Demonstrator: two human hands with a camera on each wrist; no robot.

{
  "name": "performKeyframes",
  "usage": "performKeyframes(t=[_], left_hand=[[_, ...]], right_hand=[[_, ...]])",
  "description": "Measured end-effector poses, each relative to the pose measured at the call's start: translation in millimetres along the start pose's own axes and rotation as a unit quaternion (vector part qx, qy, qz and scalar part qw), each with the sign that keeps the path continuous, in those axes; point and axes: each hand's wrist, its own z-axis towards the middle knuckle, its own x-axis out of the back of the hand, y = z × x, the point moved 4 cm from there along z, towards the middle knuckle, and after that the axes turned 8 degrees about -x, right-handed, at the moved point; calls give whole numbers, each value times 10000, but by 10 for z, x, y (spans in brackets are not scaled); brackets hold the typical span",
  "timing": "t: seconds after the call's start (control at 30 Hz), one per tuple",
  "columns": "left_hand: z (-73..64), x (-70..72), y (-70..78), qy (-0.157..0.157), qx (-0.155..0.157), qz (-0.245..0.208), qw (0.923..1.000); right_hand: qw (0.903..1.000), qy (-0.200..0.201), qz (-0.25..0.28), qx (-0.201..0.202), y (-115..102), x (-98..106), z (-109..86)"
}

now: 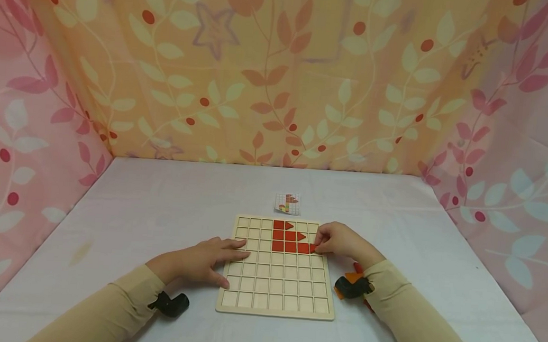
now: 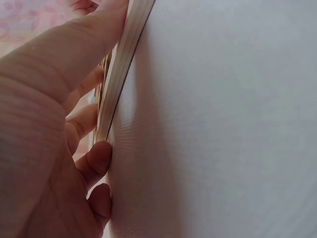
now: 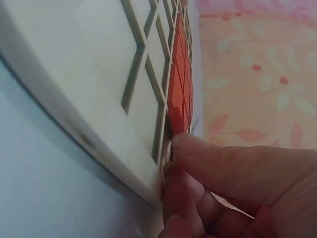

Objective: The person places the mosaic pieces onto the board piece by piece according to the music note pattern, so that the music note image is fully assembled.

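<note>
A wooden grid board [image 1: 274, 301] lies flat on the table, with red squares [image 1: 290, 236] set in the top three rows. Red triangles [image 1: 301, 237] end the first and second rows, pointing right. My right hand [image 1: 342, 243] pinches a small red piece [image 3: 176, 120] between thumb and fingers at the right end of the third row; fingertips hide part of it, so its full shape cannot be told. On the board's left side rests my left hand [image 1: 203, 259], fingers spread over the edge. In the left wrist view its thumb [image 2: 84, 42] touches the board's side.
Behind the board lies a small printed card [image 1: 288, 204] with a coloured grid pattern. Orange and red pieces [image 1: 353, 277] lie right of the board, partly under the right wrist's black camera [image 1: 352, 288]. Patterned cloth walls [image 1: 270, 86] enclose the white table [image 1: 167, 200] at back and sides.
</note>
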Motion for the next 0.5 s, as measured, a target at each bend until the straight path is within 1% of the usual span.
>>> performKeyframes(t=[0.17,0.33,0.5], left_hand=[[-2,2,-2,11,-34,27,10000],[-3,0,-4,3,-14,27,10000],[0,3,3,4,-30,38,10000]], right_hand=[[9998,41,-200,-26,-12,-10,11],[9997,-35,-230,-92,-19,-10,17],[9994,-91,-330,-87,-1,37,-9]])
